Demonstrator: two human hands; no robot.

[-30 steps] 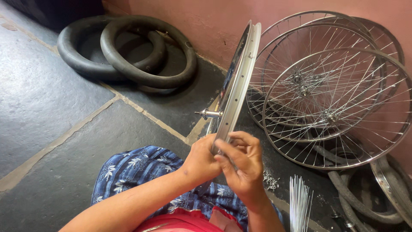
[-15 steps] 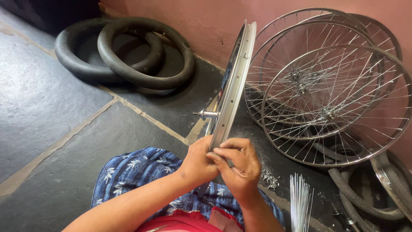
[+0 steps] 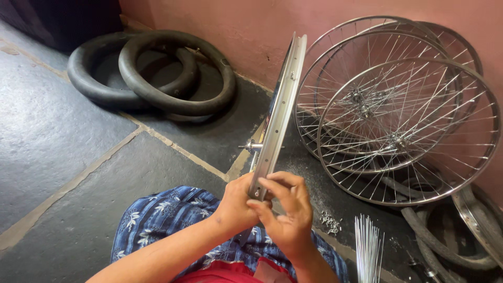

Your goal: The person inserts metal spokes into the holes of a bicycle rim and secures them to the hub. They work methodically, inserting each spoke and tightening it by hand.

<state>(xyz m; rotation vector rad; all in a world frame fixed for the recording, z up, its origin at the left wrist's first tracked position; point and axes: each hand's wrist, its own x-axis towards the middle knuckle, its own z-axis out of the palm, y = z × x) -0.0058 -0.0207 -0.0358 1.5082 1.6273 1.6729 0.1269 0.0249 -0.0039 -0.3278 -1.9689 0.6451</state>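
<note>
Little has shifted since a sec ago: our hands sit at the same spot on the rim, w/ the right fingers curled a bit further over its edge. Nearest us, the blue flowered cloth (image 3: 157, 225) covers our lap, and both forearms come up over it. Our left hand (image 3: 236, 207) grips the near end of the silver rim (image 3: 277, 115) from the left side; our right hand (image 3: 285, 215) pinches that same end from the right, fingers (image 3: 277, 183) laid across the rim's edge. So the rim stands on edge betw. the two hands, its near end touching both, and runs up and away from us toward the pink wall (image 3: 251, 31). A hub axle (image 3: 250, 147) sticks out left of it, just beyond the left hand.

Right of our hands lie a bundle of loose spokes (image 3: 368, 243) and a small heap of nipples (image 3: 330, 222), near but not touching. Left side is open stone floor (image 3: 63, 157). Farther right, spoked wheels (image 3: 398, 110) lean on the wall, close beside the rim. Far left, two black tyres (image 3: 152, 73) lie flat, well apart from us.
</note>
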